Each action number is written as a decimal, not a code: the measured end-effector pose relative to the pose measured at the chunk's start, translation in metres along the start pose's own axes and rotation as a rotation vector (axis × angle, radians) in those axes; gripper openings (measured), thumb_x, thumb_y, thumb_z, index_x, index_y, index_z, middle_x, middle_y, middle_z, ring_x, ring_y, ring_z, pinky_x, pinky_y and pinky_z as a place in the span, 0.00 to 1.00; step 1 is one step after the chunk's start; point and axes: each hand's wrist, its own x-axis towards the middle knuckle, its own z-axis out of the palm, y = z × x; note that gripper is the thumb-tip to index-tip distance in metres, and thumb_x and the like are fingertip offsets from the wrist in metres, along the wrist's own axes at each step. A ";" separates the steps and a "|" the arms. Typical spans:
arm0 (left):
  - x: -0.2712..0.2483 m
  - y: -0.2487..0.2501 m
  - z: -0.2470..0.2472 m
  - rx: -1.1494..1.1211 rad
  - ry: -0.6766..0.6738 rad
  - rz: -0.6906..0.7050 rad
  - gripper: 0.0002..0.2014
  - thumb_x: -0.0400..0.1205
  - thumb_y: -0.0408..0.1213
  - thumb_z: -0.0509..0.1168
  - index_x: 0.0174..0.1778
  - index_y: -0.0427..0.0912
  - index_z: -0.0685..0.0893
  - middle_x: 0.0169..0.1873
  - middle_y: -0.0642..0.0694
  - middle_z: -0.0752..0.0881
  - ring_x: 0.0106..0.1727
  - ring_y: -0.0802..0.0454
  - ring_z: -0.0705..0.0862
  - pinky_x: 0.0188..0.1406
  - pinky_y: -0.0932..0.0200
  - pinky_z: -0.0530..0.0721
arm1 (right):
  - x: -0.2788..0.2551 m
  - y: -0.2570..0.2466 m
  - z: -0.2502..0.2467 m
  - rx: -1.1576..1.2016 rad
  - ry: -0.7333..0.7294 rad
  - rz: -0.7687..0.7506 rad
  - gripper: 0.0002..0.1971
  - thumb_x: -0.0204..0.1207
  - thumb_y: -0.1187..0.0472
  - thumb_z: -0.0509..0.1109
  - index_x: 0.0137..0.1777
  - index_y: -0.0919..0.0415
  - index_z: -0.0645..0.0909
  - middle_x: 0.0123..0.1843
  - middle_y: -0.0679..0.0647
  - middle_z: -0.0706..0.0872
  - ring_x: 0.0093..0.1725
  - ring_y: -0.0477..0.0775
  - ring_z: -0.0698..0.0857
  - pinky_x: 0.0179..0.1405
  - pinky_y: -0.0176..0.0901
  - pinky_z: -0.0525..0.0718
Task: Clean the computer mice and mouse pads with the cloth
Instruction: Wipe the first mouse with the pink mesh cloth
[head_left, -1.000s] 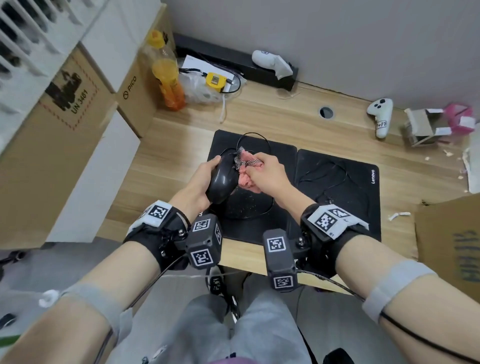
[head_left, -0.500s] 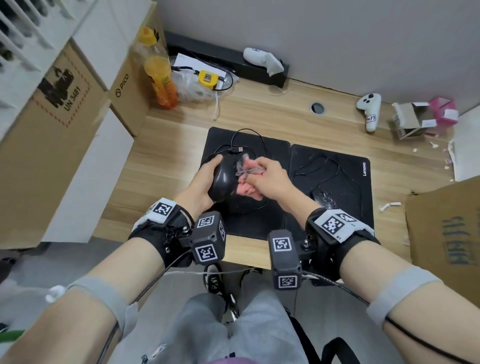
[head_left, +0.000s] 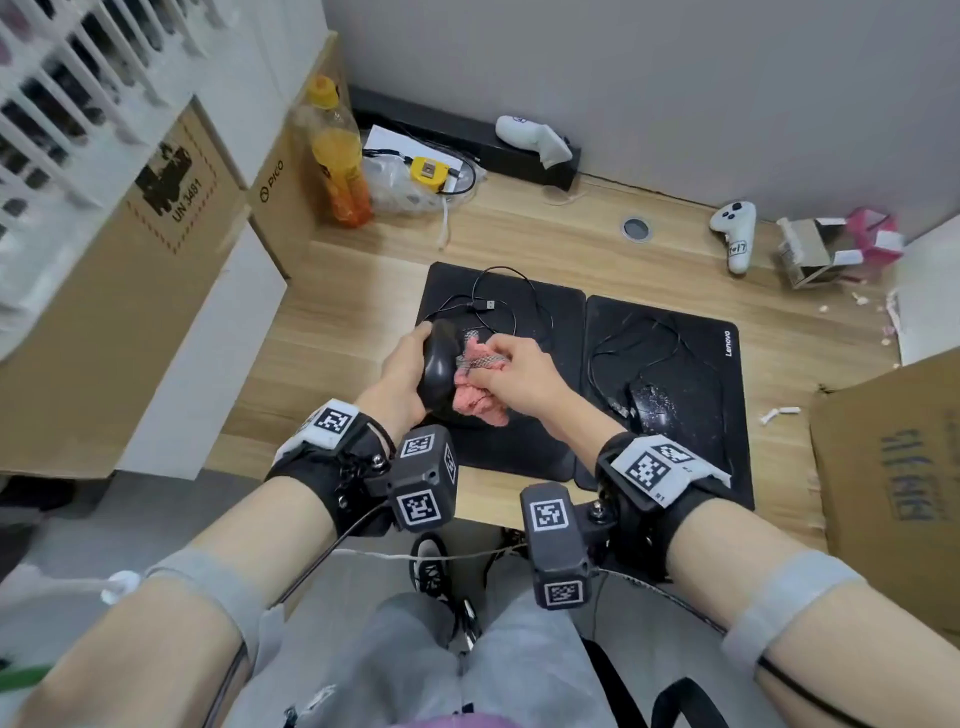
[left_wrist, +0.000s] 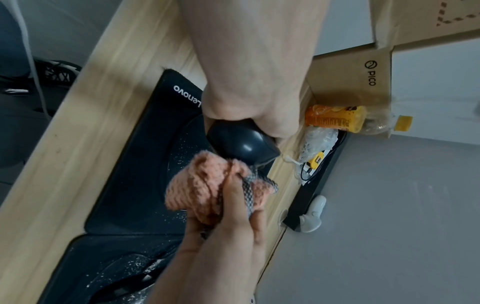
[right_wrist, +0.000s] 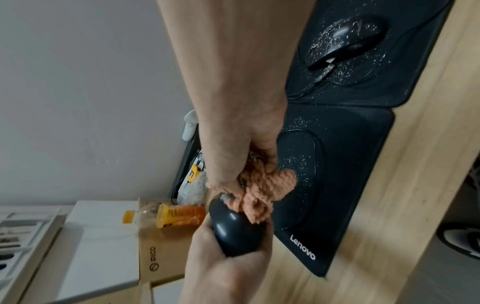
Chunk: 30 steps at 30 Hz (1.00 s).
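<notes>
My left hand (head_left: 402, 371) grips a black wired mouse (head_left: 439, 371) lifted above the left black mouse pad (head_left: 545, 322). My right hand (head_left: 519, 374) holds a bunched pink cloth (head_left: 475, 400) pressed against the mouse's right side. In the left wrist view the cloth (left_wrist: 205, 185) touches the glossy mouse (left_wrist: 241, 144); in the right wrist view the cloth (right_wrist: 262, 193) lies on the mouse (right_wrist: 236, 232). A second black mouse (head_left: 649, 405), speckled with white crumbs, lies on the right Lenovo pad (head_left: 691, 343). Its cable loops over that pad.
An orange drink bottle (head_left: 340, 166), a plastic bag with a yellow tape measure (head_left: 428, 171) and a PICO box (head_left: 285, 197) stand at the back left. White controllers (head_left: 735, 231) and small open boxes (head_left: 810, 249) lie at the back right. A cardboard box (head_left: 893, 457) borders the right.
The right hand has slid the cloth along the mouse's side while the left hand keeps its grip. The head view has shifted slightly; the second mouse on the right pad has come into sight.
</notes>
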 end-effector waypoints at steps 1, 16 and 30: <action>-0.013 0.000 0.004 0.019 -0.053 -0.005 0.19 0.77 0.53 0.68 0.53 0.41 0.88 0.34 0.44 0.87 0.28 0.48 0.85 0.27 0.62 0.84 | 0.001 0.001 -0.003 0.033 0.041 0.027 0.02 0.75 0.63 0.71 0.46 0.57 0.83 0.37 0.51 0.86 0.35 0.45 0.83 0.25 0.28 0.76; -0.017 -0.008 0.013 0.000 -0.053 -0.048 0.17 0.84 0.51 0.60 0.46 0.41 0.85 0.28 0.43 0.88 0.22 0.46 0.86 0.19 0.58 0.83 | -0.007 0.003 -0.007 -0.009 -0.086 -0.010 0.07 0.73 0.59 0.76 0.47 0.56 0.82 0.46 0.54 0.89 0.48 0.53 0.88 0.47 0.42 0.84; -0.016 -0.005 0.022 -0.065 -0.099 -0.046 0.16 0.83 0.51 0.62 0.51 0.42 0.85 0.37 0.41 0.86 0.33 0.43 0.86 0.30 0.57 0.86 | -0.003 0.009 -0.006 0.016 -0.230 -0.008 0.10 0.69 0.59 0.76 0.39 0.54 0.75 0.47 0.63 0.89 0.46 0.62 0.89 0.50 0.56 0.86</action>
